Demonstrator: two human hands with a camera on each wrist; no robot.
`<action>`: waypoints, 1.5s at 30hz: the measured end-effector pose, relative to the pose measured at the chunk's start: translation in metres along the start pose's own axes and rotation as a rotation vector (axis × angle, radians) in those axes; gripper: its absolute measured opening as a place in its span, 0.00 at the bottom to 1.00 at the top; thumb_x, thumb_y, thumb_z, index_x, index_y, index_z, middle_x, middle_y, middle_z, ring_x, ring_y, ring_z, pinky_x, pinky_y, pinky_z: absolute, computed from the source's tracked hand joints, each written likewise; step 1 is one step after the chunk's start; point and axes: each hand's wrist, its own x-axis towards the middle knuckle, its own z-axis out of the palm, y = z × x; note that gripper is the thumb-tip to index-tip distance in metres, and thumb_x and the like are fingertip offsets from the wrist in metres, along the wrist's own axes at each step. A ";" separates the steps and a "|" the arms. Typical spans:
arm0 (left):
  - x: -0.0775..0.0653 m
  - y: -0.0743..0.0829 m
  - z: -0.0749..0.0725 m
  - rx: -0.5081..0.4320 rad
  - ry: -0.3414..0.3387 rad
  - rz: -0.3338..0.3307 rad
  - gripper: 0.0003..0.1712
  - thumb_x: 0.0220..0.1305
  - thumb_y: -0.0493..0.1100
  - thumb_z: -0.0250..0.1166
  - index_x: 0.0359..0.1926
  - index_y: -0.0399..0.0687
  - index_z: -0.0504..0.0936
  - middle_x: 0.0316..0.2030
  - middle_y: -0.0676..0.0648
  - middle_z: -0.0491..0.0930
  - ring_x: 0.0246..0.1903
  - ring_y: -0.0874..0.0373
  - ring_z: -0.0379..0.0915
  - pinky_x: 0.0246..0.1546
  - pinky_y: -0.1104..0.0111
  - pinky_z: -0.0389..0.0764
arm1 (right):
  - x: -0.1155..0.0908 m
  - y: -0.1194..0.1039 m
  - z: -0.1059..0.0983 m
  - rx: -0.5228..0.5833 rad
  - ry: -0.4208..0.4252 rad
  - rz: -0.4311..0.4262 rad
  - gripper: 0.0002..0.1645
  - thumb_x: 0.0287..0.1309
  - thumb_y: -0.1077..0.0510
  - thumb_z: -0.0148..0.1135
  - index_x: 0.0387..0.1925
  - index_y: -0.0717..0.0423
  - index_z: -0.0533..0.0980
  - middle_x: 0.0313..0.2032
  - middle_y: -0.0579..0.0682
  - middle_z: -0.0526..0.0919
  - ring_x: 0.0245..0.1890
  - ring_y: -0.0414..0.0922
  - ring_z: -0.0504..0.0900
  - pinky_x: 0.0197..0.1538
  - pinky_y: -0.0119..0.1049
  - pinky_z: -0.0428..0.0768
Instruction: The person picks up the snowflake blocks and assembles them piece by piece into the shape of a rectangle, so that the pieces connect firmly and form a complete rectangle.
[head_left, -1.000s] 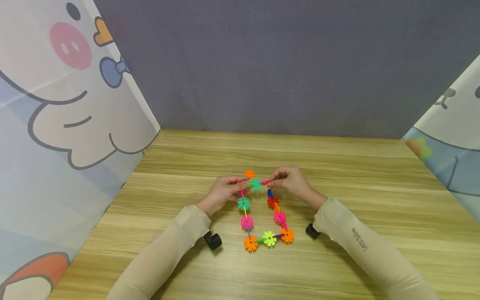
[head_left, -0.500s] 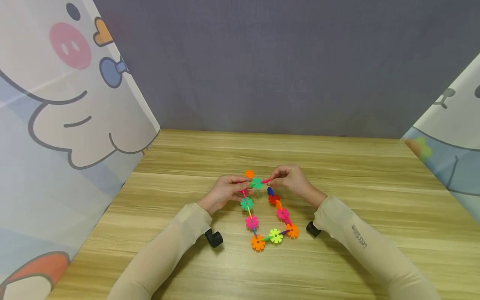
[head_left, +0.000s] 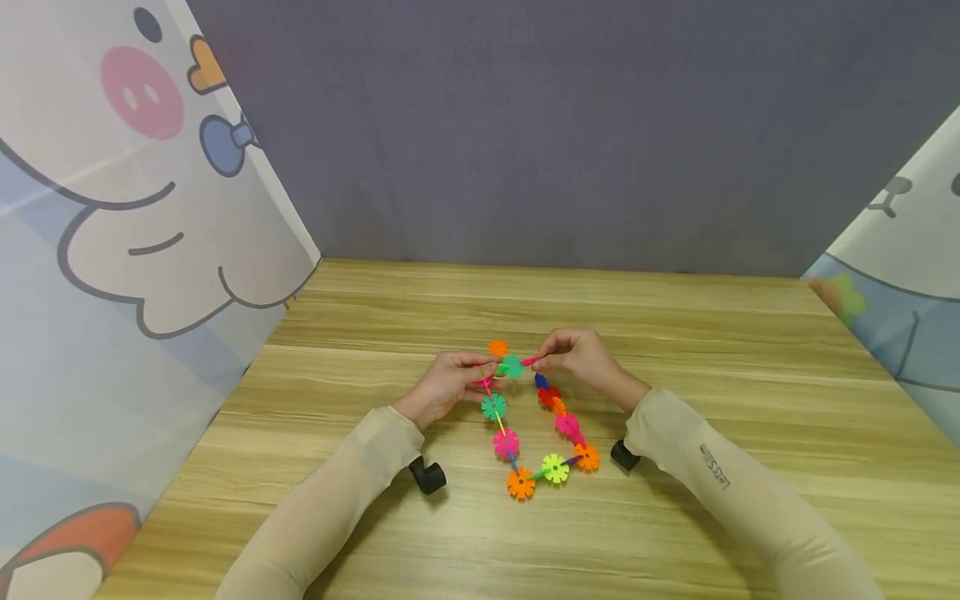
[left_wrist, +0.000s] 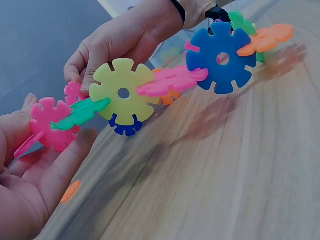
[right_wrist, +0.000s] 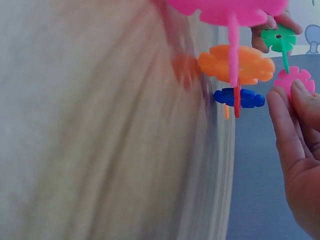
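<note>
Interlocking snowflake discs in several colours form a four-sided chain above the table. My left hand (head_left: 450, 385) holds a pink disc (left_wrist: 50, 123) at its far left corner, between thumb and fingers. From there a green disc (left_wrist: 84, 114) leads to a teal disc (head_left: 513, 366). Beyond that, a pink disc (right_wrist: 288, 78) is pinched by thumb and fingers of my right hand (head_left: 583, 360). The chain's right side ends in a dark blue disc (right_wrist: 240, 98), apart from the pinched one. An orange disc (head_left: 521, 483) marks the near left corner, another orange disc (head_left: 587, 457) the near right.
A loose orange disc (head_left: 498, 347) lies on the wooden table (head_left: 720, 333) just behind the left fingers. Grey cloth (head_left: 510, 133) backs the table, with printed cartoon panels at both sides. A black wrist camera (head_left: 428, 476) sits under the left cuff.
The near part of the chain has swung to the right and slightly away from me. Both hands keep their hold and have hardly moved.
</note>
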 end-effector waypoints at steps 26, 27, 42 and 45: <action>-0.006 0.003 -0.003 0.027 -0.047 -0.012 0.23 0.72 0.37 0.59 0.65 0.35 0.74 0.45 0.39 0.84 0.38 0.56 0.84 0.32 0.67 0.85 | 0.002 -0.012 0.001 -0.159 -0.063 -0.047 0.03 0.54 0.71 0.70 0.31 0.66 0.82 0.29 0.57 0.86 0.33 0.57 0.87 0.41 0.52 0.86; -0.006 0.003 -0.003 0.027 -0.047 -0.014 0.23 0.72 0.37 0.59 0.65 0.36 0.74 0.45 0.39 0.84 0.37 0.55 0.84 0.32 0.67 0.85 | 0.003 -0.013 0.001 -0.169 -0.067 -0.048 0.03 0.54 0.70 0.71 0.31 0.66 0.82 0.29 0.57 0.86 0.33 0.57 0.87 0.41 0.53 0.86; -0.007 0.006 -0.004 0.078 -0.062 -0.039 0.27 0.71 0.39 0.60 0.69 0.41 0.71 0.36 0.40 0.85 0.29 0.59 0.83 0.29 0.66 0.84 | 0.016 -0.016 0.004 -0.186 -0.116 -0.044 0.03 0.55 0.72 0.69 0.31 0.65 0.83 0.30 0.57 0.87 0.33 0.62 0.85 0.38 0.48 0.87; -0.007 0.004 -0.006 0.079 -0.071 -0.040 0.28 0.71 0.39 0.60 0.70 0.41 0.70 0.32 0.45 0.86 0.29 0.59 0.83 0.29 0.66 0.84 | 0.018 -0.018 0.005 -0.207 -0.136 -0.035 0.02 0.55 0.72 0.69 0.31 0.66 0.83 0.29 0.56 0.87 0.33 0.62 0.85 0.37 0.48 0.87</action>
